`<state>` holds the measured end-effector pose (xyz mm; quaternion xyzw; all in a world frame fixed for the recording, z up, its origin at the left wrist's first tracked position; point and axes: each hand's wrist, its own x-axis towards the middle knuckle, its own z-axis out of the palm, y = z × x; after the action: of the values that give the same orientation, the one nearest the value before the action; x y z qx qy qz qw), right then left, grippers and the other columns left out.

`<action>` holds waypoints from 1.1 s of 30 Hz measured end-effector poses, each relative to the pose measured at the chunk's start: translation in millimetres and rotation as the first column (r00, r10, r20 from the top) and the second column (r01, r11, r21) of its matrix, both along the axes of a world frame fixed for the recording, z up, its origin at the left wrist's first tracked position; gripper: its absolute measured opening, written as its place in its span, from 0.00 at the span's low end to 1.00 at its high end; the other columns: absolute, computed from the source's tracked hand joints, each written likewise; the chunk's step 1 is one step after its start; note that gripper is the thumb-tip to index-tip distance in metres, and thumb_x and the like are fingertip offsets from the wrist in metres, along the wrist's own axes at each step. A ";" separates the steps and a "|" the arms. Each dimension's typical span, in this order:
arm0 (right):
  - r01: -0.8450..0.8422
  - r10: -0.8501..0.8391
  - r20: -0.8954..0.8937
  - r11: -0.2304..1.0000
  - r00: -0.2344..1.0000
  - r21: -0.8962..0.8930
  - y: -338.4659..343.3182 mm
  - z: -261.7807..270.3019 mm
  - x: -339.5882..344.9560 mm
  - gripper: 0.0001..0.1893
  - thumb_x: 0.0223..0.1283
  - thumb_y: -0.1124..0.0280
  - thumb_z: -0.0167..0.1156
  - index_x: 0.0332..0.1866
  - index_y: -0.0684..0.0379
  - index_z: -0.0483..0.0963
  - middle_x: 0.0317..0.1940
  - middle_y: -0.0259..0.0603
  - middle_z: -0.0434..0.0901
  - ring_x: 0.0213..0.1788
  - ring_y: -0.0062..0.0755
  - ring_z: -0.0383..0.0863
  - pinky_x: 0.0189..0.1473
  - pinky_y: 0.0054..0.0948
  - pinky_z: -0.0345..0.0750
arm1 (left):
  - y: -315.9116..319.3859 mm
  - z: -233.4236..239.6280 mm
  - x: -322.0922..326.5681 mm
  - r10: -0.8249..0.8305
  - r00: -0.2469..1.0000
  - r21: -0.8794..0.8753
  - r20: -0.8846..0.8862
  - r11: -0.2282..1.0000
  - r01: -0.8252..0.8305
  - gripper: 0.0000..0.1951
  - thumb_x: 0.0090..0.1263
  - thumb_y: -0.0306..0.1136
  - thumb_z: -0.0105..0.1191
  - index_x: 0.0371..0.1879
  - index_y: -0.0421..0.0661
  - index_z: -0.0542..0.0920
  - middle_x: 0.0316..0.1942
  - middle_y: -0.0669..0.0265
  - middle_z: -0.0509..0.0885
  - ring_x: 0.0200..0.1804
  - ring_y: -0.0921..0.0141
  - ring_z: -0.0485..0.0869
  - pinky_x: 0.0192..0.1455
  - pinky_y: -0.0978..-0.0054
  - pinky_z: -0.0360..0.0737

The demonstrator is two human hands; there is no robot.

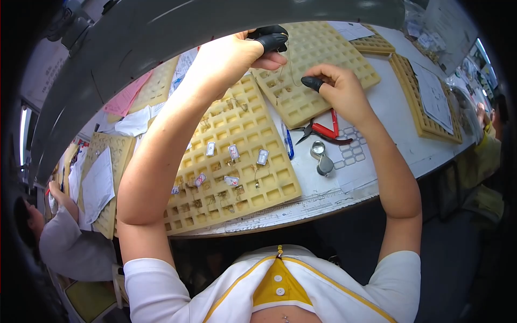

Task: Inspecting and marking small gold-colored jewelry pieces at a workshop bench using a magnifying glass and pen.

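Note:
My left hand (258,46), with black finger cots on thumb and finger, pinches a thin gold-coloured chain (289,60) near the top of the view. The chain hangs in a loop towards my right hand (329,82), whose cotted thumb and curled finger lie beside it; whether they touch the chain I cannot tell. Below them is a yellow compartment tray (295,115) with fine jewellery in some pockets. A second yellow tray (278,173), nearer me, holds more small jewellery pieces and several small tags (262,157) bearing writing.
Red-handled pliers (323,130), a folding loupe (322,157) and a blue pen (288,143) lie right of the near tray. More compartment trays with papers (434,95) stand at the right. A grey lamp hood (161,28) hangs over the upper left. Co-workers sit at both sides.

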<state>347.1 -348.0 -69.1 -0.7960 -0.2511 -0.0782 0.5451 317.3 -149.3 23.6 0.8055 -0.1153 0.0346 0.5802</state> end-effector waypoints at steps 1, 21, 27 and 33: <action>-0.017 0.017 -0.002 1.000 1.000 0.002 -1.0 -3.1 1.0 0.09 0.51 0.80 0.54 0.38 0.65 0.77 0.26 0.36 0.79 0.29 0.21 0.76 0.36 0.22 0.73 | -1.0 1.7 -0.1 -0.002 1.000 -0.019 -0.015 1.000 0.001 0.17 0.60 0.18 0.38 0.45 0.37 0.77 0.35 0.54 0.84 0.37 0.71 0.84 0.46 0.79 0.81; 0.029 0.063 0.226 0.923 0.972 -0.384 2.8 -2.2 -6.8 0.13 0.44 0.81 0.50 0.36 0.60 0.79 0.33 0.39 0.76 0.39 0.39 0.76 0.42 0.32 0.72 | -0.3 -49.8 0.2 -0.108 0.991 0.440 0.085 0.896 0.060 0.11 0.56 0.19 0.51 0.38 0.37 0.81 0.28 0.63 0.84 0.34 0.77 0.82 0.39 0.81 0.76; 0.046 0.075 0.266 0.906 0.961 -0.421 6.7 -1.2 -11.1 0.17 0.45 0.83 0.48 0.41 0.62 0.78 0.34 0.42 0.76 0.40 0.40 0.76 0.45 0.31 0.72 | 15.9 -56.5 -13.3 -0.101 0.982 0.418 0.162 0.908 0.025 0.14 0.56 0.18 0.47 0.39 0.39 0.81 0.30 0.63 0.84 0.35 0.78 0.81 0.39 0.81 0.76; -0.019 0.111 0.248 0.938 0.962 -0.346 16.8 3.7 -26.9 0.15 0.44 0.85 0.48 0.39 0.64 0.76 0.34 0.41 0.76 0.38 0.37 0.76 0.43 0.28 0.72 | 62.1 -44.4 -49.2 0.026 0.996 0.278 0.082 0.959 -0.048 0.10 0.60 0.23 0.51 0.40 0.38 0.80 0.29 0.66 0.83 0.31 0.78 0.79 0.36 0.81 0.75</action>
<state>320.2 -331.2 -65.4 -0.8519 -0.3575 -0.1207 0.3631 268.1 -87.2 -20.7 0.8794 -0.1263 0.0604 0.4550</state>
